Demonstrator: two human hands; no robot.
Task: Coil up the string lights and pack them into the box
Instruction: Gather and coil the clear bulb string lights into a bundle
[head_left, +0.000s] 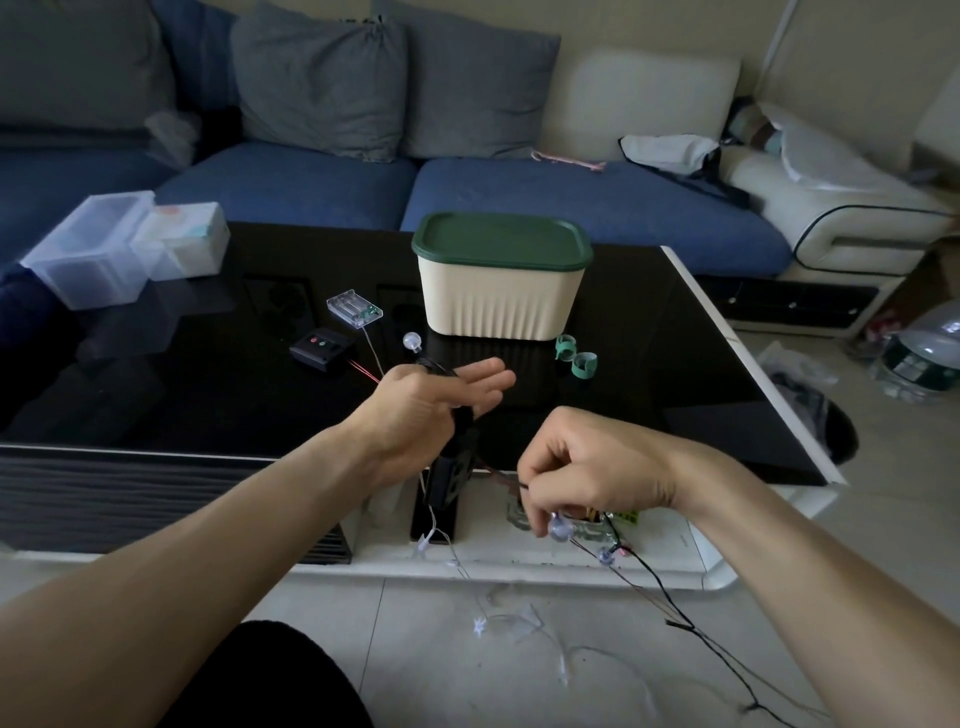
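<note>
My left hand (431, 402) is held flat over the black table, fingers straight, with dark loops of the string lights (460, 431) wound around the palm. One round bulb (413, 342) sticks up behind that hand. My right hand (576, 475) is closed on the dark wire near the table's front edge, with two bulbs just under it. The rest of the wire (670, 597) trails down to the floor on the right. The cream box (501, 288) with its green lid on stands at the table's middle, beyond both hands.
A clear battery case (355, 307) and a black switch box (322, 349) lie left of the box, with green ties (576, 360) on its right. Clear plastic bins (124, 247) sit at the far left corner. A second pale string of star lights (519, 623) lies on the floor tiles.
</note>
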